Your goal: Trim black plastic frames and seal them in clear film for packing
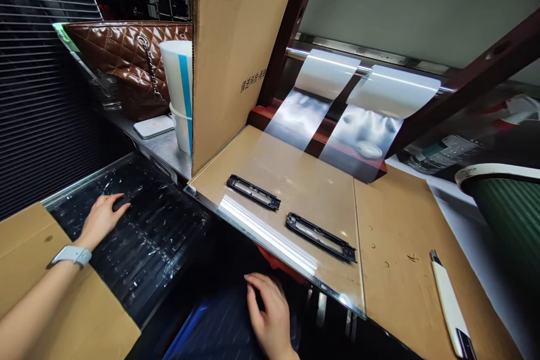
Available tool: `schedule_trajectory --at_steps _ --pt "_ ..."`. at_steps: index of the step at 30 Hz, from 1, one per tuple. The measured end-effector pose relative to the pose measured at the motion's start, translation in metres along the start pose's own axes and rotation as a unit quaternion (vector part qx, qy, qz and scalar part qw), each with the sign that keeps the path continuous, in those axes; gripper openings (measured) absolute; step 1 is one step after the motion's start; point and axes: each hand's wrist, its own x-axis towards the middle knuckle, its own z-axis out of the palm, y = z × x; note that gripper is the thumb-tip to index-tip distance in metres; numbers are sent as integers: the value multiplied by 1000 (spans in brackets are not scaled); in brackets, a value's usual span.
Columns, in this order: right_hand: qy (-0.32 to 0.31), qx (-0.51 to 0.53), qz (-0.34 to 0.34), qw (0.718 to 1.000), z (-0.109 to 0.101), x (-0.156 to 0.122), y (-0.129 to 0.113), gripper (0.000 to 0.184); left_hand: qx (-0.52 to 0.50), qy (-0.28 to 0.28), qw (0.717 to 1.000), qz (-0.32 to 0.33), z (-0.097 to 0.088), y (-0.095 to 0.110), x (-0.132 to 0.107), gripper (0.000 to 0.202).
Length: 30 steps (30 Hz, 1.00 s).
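My left hand (100,220), with a watch (71,256) on its wrist, reaches over a dark tray (160,219) of black pieces under shiny clear plastic. Its thumb and forefinger are apart and nothing shows between them. Near my lap, below the work board's front edge, my right hand (270,312) hangs loosely curled, thumb apart from the fingers, holding nothing visible. Two long black plastic frames lie on the clear-covered board (312,191): one frame (253,192) at left, the other frame (321,237) nearer right. A white strip (268,234) runs along the front edge.
Two rolls of clear film (327,74) hang on a metal bar behind the board. An upright cardboard sheet (234,62) stands at its left. A white-handled cutter (449,304) lies at right. Beyond the cardboard are white cups (179,90) and a brown quilted bag (122,62).
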Motion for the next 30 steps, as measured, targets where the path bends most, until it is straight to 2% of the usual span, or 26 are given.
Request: schedule_trajectory --at_steps 2,5,11,16,22,26,30 --pt "8 1 -2 1000 2 0 1 22 10 -5 1000 -6 -2 -1 23 38" --pt "17 10 -1 1000 5 1 2 22 18 -24 1000 -10 -1 0 46 37" --pt "34 7 -15 999 5 8 -3 22 12 -31 999 -36 5 -1 57 37" --pt "36 4 -14 999 4 11 -6 22 -7 3 998 -69 13 -6 43 42" --pt "29 7 -9 1000 5 9 -5 22 -20 53 992 -108 28 -10 2 47" --pt "25 5 -8 1000 5 8 -5 22 -20 42 995 -92 32 -8 -15 47" --pt "23 6 -5 1000 5 6 -5 20 -2 22 998 -54 28 -2 -20 45"
